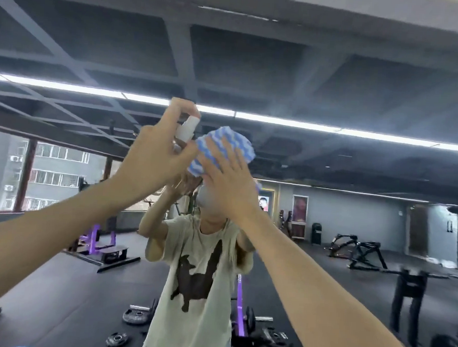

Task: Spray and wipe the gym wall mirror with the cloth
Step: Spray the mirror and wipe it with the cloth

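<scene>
the gym wall mirror (364, 82) stands right in front of me and fills nearly the whole view, so the room i see is its reflection. my left hand (153, 157) is raised high, fingers curled round the small spray bottle (188, 128), one finger arched over its top. the white upper part pokes out above my grip, towards the glass. just to the right, my right hand (228, 182) lies flat with straight, spread fingers, pressing the blue and white cloth (224, 146) against the mirror. the cloth bunches out beyond my fingertips.

the cloth looks soft and light. i judge it will slide easily on the glass and creep out from under a flat palm, so i'd keep it under palm and fingers together. the bottle looks like light, smooth plastic, probably slick once wet. i'd grip it round the body and leave one finger free for the pump. my hand hides the body, so i can't tell how full it is. the mirror is stiff, slippery and breakable, with nothing to grasp, so firm even pressure seems right, not leaning.

further out, the reflection shows my pale t-shirt (197, 266) and weight plates (136, 314) on the dark floor. a purple bench (101, 245) stands left, windows (54, 174) far left, and a light strip (280, 121) runs across the ceiling.
</scene>
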`<state>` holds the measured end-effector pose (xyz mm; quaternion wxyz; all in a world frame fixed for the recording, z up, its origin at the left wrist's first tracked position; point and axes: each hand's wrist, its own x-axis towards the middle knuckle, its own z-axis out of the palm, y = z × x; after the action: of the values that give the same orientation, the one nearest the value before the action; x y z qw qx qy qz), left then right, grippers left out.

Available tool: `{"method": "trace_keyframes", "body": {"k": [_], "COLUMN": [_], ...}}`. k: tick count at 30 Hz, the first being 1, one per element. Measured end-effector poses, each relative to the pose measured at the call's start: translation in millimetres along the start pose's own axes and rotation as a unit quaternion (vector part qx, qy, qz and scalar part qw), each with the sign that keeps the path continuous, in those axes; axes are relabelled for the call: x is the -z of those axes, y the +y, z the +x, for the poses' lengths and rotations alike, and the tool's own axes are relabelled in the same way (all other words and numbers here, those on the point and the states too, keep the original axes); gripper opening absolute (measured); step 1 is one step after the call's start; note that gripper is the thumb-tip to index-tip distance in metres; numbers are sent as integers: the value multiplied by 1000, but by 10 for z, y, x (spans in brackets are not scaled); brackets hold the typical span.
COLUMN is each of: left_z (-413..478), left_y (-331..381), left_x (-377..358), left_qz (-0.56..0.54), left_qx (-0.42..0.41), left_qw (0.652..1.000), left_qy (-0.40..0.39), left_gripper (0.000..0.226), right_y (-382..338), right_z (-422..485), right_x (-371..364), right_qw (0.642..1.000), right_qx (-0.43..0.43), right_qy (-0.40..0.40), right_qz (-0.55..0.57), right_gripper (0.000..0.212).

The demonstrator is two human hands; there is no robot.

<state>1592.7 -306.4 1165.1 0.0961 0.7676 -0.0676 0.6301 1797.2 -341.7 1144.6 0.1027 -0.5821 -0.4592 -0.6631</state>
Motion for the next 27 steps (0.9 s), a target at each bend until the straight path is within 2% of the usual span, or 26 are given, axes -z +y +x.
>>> {"method": "trace_keyframes", "body": {"k": [1, 2, 5, 7, 9, 10, 12, 13, 14, 15, 16, 18, 20, 23, 25, 26, 27], "left_z": [60, 102, 194, 213, 231, 248, 283, 296, 316, 329, 359, 360, 349, 284, 253, 241, 235], "left_y": [118, 234, 486, 611, 716, 766, 876, 933, 997, 1048, 1086, 1101, 1069, 1040, 1027, 1032, 1042], "left_x": [-127, -263, -587, -737, -834, -877, -933, -947, -962, -973, -979, -978, -1003, -1051, -1125, -1190, -1267], "left_qz": [-3, -7, -12, 7, 19, 18, 3, -10, -20, -25, -26, -31, -32, -15, -30, -39, -46], "left_qx": [6, 15, 14, 7, 14, 15, 13, 8, -2, -9, -13, 8, 36, 59, 75, 78, 74], "left_qw": [1000, 1000, 1000, 1000, 999, 999, 999, 999, 999, 998, 998, 998, 997, 993, 989, 987, 986], "left_qy": [3, 6, 1, -15, -29, -35, -41, -41, -43, -52, -57, -59, -58, -100, -122, -134, -143], "left_gripper": [34, 34, 35, 35, 35, 34, 32, 33, 34, 33, 31, 30, 32, 41, 54, 60, 65], "right_y": [245, 513, 1498, 1925, 1870, 1724, 1366, 1269, 1268, 1357, 1514, 1885, 2361, 2634, 2415, 2263, 2116], "right_z": [-24, -94, -364, -490, -450, -427, -401, -426, -472, -513, -539, -683, -850, -930, -819, -772, -748], "right_x": [40, 120, 258, 395, 433, 434, 410, 391, 383, 386, 400, 379, 387, 527, 534, 516, 487], "right_qw": [1000, 1000, 986, 964, 934, 943, 990, 999, 998, 995, 996, 993, 974, 944, 939, 954, 976], "right_qx": [17, -8, -136, -259, -355, -330, -134, -17, 65, 99, 81, -48, -180, -320, -343, -300, -218], "right_qy": [-8, -21, -21, -4, 32, 46, 35, 20, 8, -1, -22, -63, -65, -58, -2, 12, -1], "right_qz": [-3, -17, -98, -58, -11, -3, -18, -30, -24, -23, -39, -85, -125, -49, -18, -12, -11], "right_gripper": [57, 58, 60, 54, 53, 58, 69, 67, 62, 59, 59, 63, 58, 56, 58, 55, 55]}}
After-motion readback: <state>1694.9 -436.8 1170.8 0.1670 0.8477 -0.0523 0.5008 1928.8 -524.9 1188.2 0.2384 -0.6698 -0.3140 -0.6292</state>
